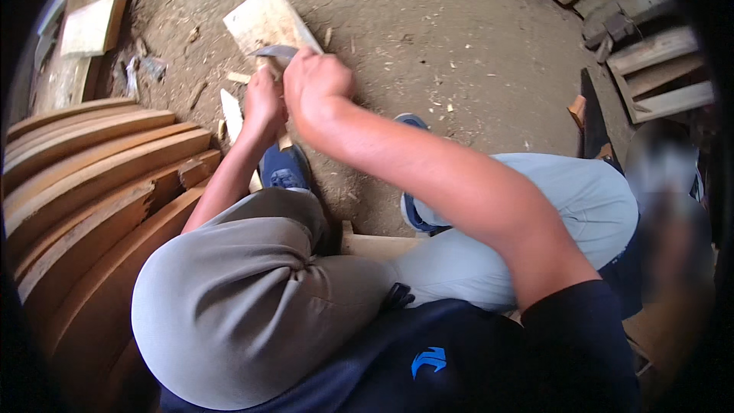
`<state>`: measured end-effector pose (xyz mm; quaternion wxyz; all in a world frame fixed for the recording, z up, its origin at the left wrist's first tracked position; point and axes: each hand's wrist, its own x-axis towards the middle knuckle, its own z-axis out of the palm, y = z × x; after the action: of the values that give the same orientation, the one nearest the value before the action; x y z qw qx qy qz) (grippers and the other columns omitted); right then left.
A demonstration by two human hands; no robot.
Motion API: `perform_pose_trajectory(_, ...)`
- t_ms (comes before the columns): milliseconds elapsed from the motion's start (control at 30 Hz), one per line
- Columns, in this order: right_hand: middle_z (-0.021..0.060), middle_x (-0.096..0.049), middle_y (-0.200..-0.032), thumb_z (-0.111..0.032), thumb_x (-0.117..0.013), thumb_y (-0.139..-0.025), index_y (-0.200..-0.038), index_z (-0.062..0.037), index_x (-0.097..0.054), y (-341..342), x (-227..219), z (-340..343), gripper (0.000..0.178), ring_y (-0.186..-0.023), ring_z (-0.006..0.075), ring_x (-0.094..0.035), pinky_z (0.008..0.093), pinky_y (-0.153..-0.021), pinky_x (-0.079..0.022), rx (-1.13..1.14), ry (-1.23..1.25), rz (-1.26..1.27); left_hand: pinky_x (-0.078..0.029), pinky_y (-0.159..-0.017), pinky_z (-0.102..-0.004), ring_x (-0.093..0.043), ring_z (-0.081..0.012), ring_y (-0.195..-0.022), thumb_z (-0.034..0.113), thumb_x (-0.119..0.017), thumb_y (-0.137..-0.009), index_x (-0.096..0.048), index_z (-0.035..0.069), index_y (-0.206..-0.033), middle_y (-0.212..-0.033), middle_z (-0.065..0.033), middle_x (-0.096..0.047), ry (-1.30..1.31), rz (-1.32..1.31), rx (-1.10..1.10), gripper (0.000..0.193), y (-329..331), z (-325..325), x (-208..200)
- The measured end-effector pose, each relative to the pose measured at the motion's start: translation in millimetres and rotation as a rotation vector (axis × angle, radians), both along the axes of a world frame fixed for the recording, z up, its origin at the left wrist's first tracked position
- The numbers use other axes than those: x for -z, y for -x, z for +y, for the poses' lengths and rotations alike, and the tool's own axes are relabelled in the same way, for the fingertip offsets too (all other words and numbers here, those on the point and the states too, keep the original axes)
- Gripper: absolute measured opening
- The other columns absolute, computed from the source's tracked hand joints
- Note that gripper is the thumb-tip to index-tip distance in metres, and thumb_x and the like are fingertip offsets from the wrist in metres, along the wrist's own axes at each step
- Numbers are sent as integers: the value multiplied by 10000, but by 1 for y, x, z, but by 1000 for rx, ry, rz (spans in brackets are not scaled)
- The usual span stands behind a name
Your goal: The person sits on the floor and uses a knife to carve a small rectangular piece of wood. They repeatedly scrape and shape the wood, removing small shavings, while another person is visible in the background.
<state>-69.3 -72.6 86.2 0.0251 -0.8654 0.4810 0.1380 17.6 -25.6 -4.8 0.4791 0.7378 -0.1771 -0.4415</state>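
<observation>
My right hand [318, 80] is closed round the handle of a knife with a curved metal blade [275, 51]; the handle itself is hidden by my fingers. Close beside it, my left hand [264, 101] grips a narrow wood stick [285, 141], whose lower end shows below the hand near my left shoe. The blade lies across the stick's upper end, touching or just above it; I cannot tell which. Just beyond both hands, a pale wooden board [267, 19] lies on the dirt ground.
Curved wooden planks [99, 160] are stacked at my left. A handsaw [592, 118] stands at the right, near a wooden frame [661, 73]. Wood chips dot the dirt floor [428, 46]. A wooden block [92, 27] sits at far left. A blurred person [669, 206] is at the right edge.
</observation>
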Motion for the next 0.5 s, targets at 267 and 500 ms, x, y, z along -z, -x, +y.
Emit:
perform_pose_trajectory(267, 96, -693, -825, -196, -538, -892, -1024, -28, -545, 24, 40, -38, 214, -737, 182, -697, 283, -538, -542, 13, 78, -88, -199, -344, -256, -265, -85, -404, 396, -360, -953, -391, 198, -758, -594, 45, -347, -114, 306, -129, 279, 13, -3, -20)
perform_pose_trajectory(500, 106, -706, -865, -149, -513, -882, -1049, 4, -585, 33, 27, -52, 238, -784, 216, -703, 323, -565, -543, 83, -159, -169, -213, -344, -249, -305, -90, -400, 440, -406, -948, -416, 192, -765, -589, 42, -383, -82, 353, -178, 308, 20, -7, -22)
